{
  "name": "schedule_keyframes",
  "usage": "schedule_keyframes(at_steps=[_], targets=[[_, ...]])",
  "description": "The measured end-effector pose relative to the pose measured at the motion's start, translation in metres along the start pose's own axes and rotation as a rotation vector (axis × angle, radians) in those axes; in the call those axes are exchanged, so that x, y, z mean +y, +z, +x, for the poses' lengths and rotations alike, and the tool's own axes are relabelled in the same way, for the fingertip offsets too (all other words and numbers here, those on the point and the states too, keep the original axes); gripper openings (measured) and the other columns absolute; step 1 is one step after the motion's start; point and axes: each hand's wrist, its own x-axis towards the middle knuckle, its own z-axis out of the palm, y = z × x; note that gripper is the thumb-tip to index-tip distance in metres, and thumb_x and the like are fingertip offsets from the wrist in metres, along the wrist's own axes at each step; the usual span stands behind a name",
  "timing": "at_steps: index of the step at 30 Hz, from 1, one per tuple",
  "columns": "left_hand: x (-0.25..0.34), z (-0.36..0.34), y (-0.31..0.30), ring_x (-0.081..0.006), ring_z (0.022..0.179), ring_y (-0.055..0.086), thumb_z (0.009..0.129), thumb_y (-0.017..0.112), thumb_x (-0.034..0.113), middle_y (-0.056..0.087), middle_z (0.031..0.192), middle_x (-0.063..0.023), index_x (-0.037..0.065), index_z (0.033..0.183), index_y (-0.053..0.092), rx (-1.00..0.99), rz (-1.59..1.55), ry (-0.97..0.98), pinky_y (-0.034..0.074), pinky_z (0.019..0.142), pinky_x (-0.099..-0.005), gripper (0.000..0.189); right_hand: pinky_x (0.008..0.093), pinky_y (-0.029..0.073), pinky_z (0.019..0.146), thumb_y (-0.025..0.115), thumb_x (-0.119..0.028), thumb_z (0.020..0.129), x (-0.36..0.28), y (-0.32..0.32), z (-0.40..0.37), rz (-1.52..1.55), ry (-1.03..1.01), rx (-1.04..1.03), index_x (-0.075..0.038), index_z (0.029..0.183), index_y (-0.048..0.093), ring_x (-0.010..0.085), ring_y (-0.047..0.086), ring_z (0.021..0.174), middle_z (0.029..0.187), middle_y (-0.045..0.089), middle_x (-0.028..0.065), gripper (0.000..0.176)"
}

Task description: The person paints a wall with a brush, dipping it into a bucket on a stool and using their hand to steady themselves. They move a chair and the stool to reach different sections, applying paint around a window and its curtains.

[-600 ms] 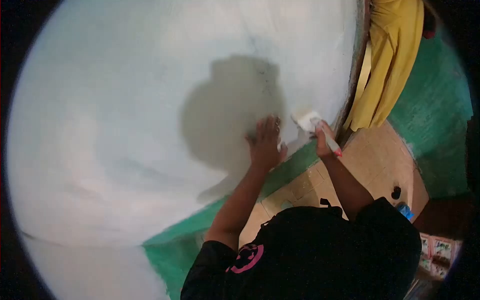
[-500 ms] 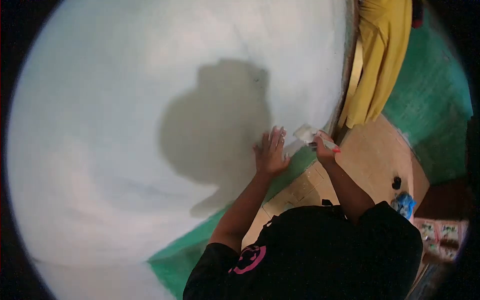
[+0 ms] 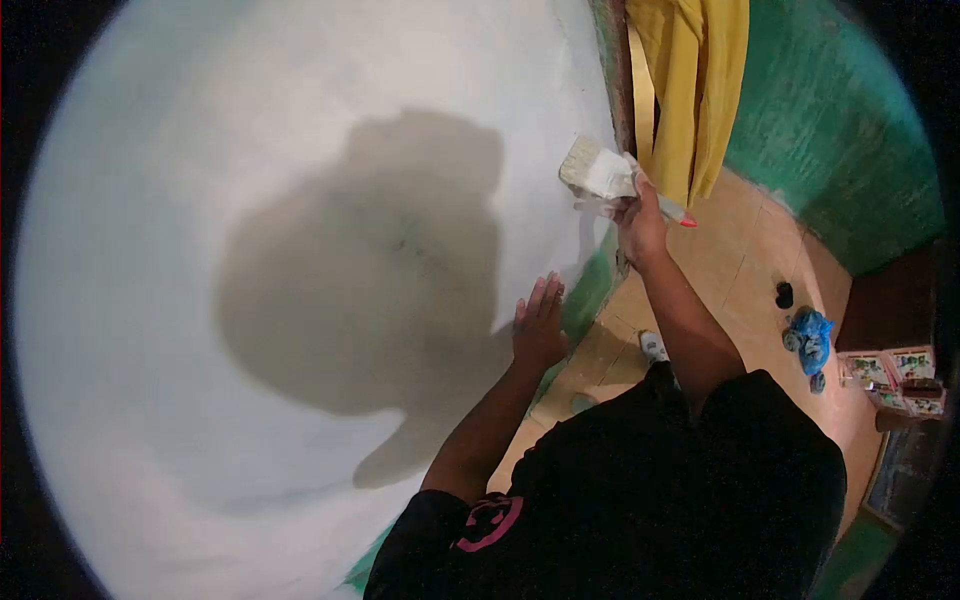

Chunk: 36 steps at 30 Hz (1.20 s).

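My right hand (image 3: pixel 643 222) grips a paintbrush (image 3: pixel 603 172) by its handle, whose red end sticks out behind the fingers. White paint coats the brush head, and its pale bristles point left at the white wall (image 3: pixel 540 120), near the wall's right edge. Lower down, my left hand (image 3: pixel 541 325) lies flat on the wall with its fingers stretched out, close to the green lower band (image 3: pixel 590 295). A large shadow falls over the wall left of both hands.
A yellow curtain (image 3: pixel 692 100) hangs beside a brown door frame (image 3: pixel 621 75) at the wall's edge. On the tiled floor (image 3: pixel 735 260) lie a blue plastic bag (image 3: pixel 810 335) and a small black object (image 3: pixel 784 295). Another green wall (image 3: pixel 830 130) stands at right.
My right hand has moved up the wall with the paintbrush, toward the door frame. My left hand stays on the wall, slightly lower in view. The view has shifted right.
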Motion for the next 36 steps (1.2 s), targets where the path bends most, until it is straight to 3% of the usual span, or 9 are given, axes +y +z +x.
schedule_keyframes(at_steps=[6,9,11,14,16,19,29,34,36], targets=[[-0.041,0.019,0.066,-0.024,0.142,0.016,0.069,0.055,0.024,0.021,0.152,-0.0054,0.01,0.14,0.035,-0.109,-0.064,0.027,0.019,0.109,-0.0536,0.075,0.032,0.052,0.066,0.053,-0.039,0.093,0.163,-0.123,-0.006,-0.27,0.321,0.161,-0.01,0.129,0.049,0.0155,0.061,0.077,0.104,0.06,0.0074,0.046],[-0.05,0.023,0.066,-0.025,0.141,0.017,0.07,0.056,0.023,0.024,0.151,-0.0062,0.009,0.139,0.037,-0.166,-0.13,0.017,0.019,0.109,-0.0538,0.073,0.0311,0.053,0.065,0.055,-0.037,0.093,0.255,-0.17,-0.017,-0.461,0.204,0.103,-0.008,0.129,0.05,0.0155,0.062,0.078,0.101,0.061,0.0075,0.046],[-0.056,0.025,0.065,-0.0253,0.141,0.018,0.07,0.057,0.024,0.024,0.151,-0.0066,0.008,0.138,0.037,-0.189,-0.11,0.023,0.019,0.109,-0.0542,0.073,0.0303,0.051,0.071,0.058,-0.033,0.092,0.202,-0.101,-0.017,-0.432,0.306,0.237,-0.002,0.108,0.059,0.0143,0.061,0.084,0.095,0.065,0.0065,0.034],[-0.062,0.019,0.056,-0.0265,0.141,0.018,0.069,0.059,0.025,0.024,0.151,-0.0077,0.006,0.137,0.037,-0.215,-0.058,0.046,0.018,0.109,-0.0553,0.074,0.0304,0.051,0.072,0.055,-0.033,0.094,0.174,-0.069,0.004,-0.566,0.291,0.338,-0.001,0.113,0.057,0.0142,0.061,0.082,0.095,0.064,0.0075,0.037],[-0.066,0.024,0.062,-0.0273,0.141,0.018,0.068,0.06,0.025,0.024,0.151,-0.0086,0.005,0.137,0.037,-0.215,-0.04,0.079,0.017,0.109,-0.0559,0.076,0.0288,0.051,0.066,0.049,-0.033,0.095,0.126,-0.051,0.011,-0.213,0.058,0.082,-0.005,0.139,0.038,0.0132,0.058,0.079,0.112,0.057,0.0078,0.053],[-0.066,0.019,0.071,-0.0285,0.142,0.016,0.064,0.06,0.026,0.023,0.151,-0.0103,0.004,0.137,0.037,-0.245,-0.063,0.076,0.016,0.109,-0.0562,0.08,0.0304,0.052,0.068,0.045,-0.033,0.097,0.068,-0.013,0.01,0.099,0.091,0.011,-0.004,0.139,0.037,0.0135,0.057,0.079,0.111,0.057,0.0059,0.052],[-0.079,0.02,0.066,-0.0302,0.142,0.011,0.063,0.064,0.032,0.019,0.152,-0.0122,0.004,0.139,0.035,-0.327,0.041,0.147,0.015,0.109,-0.057,0.086,0.0275,0.052,0.068,0.056,-0.019,0.093,0.221,-0.084,-0.028,-0.429,0.17,0.119,0.0,0.128,0.049,0.0128,0.06,0.077,0.096,0.062,0.0063,0.04],[-0.073,0.02,0.057,-0.0326,0.142,0.01,0.064,0.066,0.04,0.017,0.152,-0.015,0.005,0.139,0.035,-0.35,0.125,0.172,0.014,0.109,-0.0577,0.089,0.0263,0.05,0.063,0.057,-0.023,0.093,0.093,0.009,-0.022,-0.269,0.104,0.112,-0.001,0.128,0.05,0.0112,0.058,0.078,0.094,0.063,0.0056,0.042],[-0.069,0.017,0.055,-0.0329,0.142,0.009,0.068,0.065,0.044,0.016,0.153,-0.0149,0.006,0.14,0.035,-0.407,0.189,0.173,0.01,0.11,-0.0578,0.087,0.0261,0.05,0.061,0.056,-0.022,0.094,0.051,0.028,-0.024,-0.024,-0.138,-0.029,-0.001,0.129,0.049,0.0115,0.058,0.075,0.094,0.063,0.005,0.041]])
